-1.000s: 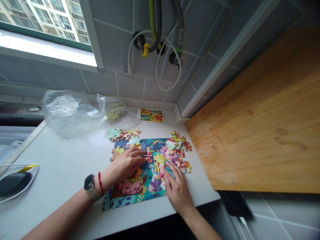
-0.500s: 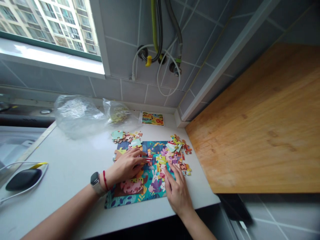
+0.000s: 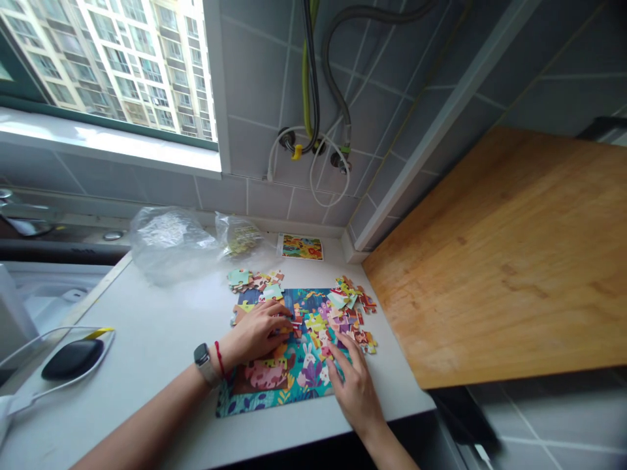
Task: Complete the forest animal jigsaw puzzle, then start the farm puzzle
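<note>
A colourful animal jigsaw board [image 3: 264,399] lies on the white counter, partly covered by loose pieces and my hands. My left hand [image 3: 260,329], with a watch and red cord at its wrist, rests over the board's middle; its bent fingers close on a small puzzle piece [image 3: 296,321], mostly hidden by the fingertips. On the right side my right hand [image 3: 353,380] has its fingers apart, the tips touching pieces beside a yellow-green puzzle piece [image 3: 316,324]. Piled puzzle pieces [image 3: 349,299] overlap the board's right edge; more puzzle pieces [image 3: 255,281] lie at its upper left.
Behind the board lies a small picture card [image 3: 302,247]. Clear plastic bags [image 3: 171,245] sit at the back left. A black oval device [image 3: 72,359] with a white cable is on the left. A wooden panel [image 3: 509,267] borders the counter's right side.
The view has tilted, so the whole scene sits lower and slightly further right. Both hands stay at nearly the same places on the board, with slight finger movement.
</note>
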{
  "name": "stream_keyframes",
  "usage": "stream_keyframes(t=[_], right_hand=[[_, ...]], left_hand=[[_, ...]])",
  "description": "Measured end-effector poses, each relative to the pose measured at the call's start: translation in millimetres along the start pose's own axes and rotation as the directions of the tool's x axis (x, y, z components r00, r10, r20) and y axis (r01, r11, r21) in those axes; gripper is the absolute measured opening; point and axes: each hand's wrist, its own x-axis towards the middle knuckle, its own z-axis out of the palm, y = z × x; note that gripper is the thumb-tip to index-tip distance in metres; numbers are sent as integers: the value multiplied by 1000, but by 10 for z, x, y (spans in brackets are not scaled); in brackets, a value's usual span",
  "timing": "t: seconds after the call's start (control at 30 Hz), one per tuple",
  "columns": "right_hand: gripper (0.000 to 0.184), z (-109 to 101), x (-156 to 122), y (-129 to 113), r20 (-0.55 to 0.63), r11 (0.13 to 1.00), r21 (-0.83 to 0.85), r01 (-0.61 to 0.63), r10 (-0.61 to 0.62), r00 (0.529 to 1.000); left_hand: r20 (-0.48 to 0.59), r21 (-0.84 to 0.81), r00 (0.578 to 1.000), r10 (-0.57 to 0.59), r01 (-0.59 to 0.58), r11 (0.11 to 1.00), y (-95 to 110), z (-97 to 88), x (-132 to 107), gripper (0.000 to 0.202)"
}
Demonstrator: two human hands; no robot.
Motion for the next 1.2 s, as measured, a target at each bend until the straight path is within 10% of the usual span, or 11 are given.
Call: stream_keyframes(t=[0.33,0.53,0.93,1.2], right_hand=[[37,-165,-85,473,-284,960,-35,-277,257,924],[59,-137,-113,758,-160,958,-57,-280,268,950],[42,-249,-98,529,-261,953,153,-260,293,920],[40,-160,269,-30,-38,926,347,-146,169,985]], left_hand=[[-58,1,998,26,-26,1000,-20,19,-8,16],[-75,34,997,21,-18,999,-62,-41,-4,19],[-196,-75,977,-78,64,995,-47,-48,9,22],[-466,-184,821,-330,275,944,-386,-130,-16,31]])
